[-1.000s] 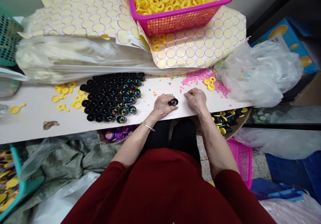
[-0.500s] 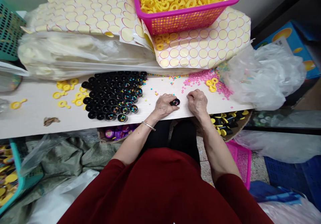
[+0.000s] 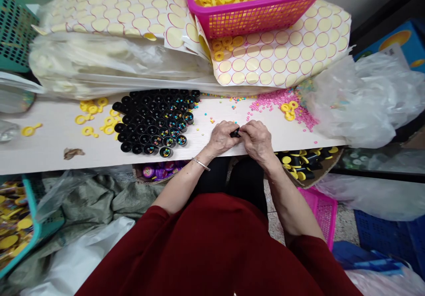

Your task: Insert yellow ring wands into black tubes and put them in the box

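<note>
Your left hand [image 3: 222, 139] gripped a small black cup [image 3: 235, 132] in curled fingers at the table [image 3: 49, 150] edge. Your right hand [image 3: 258, 140] pressed bunched fingertips against it, right of the packed cups [image 3: 156, 119].

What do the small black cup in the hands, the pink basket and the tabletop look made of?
The small black cup: likely moulded plastic, uniform black, mostly hidden. The pink basket: plastic, glossy moulded lattice walls. The tabletop: pale, matt wood-grain, perhaps laminate.

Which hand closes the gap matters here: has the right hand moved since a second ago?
Yes. Against the yellow rings beside it, the right hand shifted left, onto the black cup the left hand holds.
</note>
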Action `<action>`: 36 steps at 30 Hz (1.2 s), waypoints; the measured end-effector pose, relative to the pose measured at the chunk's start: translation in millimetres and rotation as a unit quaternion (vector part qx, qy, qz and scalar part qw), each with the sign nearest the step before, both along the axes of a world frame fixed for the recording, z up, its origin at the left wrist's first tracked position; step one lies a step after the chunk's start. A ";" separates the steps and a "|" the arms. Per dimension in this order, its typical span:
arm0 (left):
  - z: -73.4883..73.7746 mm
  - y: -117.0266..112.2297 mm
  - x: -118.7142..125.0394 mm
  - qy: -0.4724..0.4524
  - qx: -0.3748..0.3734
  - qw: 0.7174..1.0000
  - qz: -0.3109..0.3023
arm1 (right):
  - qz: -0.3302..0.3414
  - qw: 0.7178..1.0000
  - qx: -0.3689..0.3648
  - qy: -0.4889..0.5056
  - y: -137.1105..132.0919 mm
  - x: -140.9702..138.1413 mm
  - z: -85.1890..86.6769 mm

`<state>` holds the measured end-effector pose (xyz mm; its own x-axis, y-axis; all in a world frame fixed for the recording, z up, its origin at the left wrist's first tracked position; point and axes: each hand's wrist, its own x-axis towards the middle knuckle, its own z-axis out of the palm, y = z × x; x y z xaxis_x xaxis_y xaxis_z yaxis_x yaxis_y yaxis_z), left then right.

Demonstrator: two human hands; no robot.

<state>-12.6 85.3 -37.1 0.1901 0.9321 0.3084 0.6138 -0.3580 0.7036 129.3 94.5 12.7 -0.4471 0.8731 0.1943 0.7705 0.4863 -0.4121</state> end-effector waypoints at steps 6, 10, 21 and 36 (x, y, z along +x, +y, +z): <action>1.0 -0.3 -0.5 -0.011 -0.005 1.000 -0.007 | -0.007 1.000 -0.012 -0.011 2.1 -2.9 1.9; 0.8 -0.3 -0.6 -0.018 -0.005 1.000 -0.005 | -0.014 0.999 -0.033 0.031 2.1 -4.2 -1.6; 0.0 -0.5 -1.2 -0.024 -0.006 1.000 0.006 | -0.017 1.000 -0.011 0.001 -4.5 -10.9 3.0; -3.7 2.5 -2.5 -0.059 0.005 0.998 0.031 | -0.342 0.939 0.039 0.030 85.8 81.4 -25.1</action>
<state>-15.0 87.9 -40.8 0.0936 0.9375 0.3353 0.5474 -0.3297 0.7692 210.7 180.2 -12.4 0.2254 0.9341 0.2770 0.8904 -0.0821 -0.4477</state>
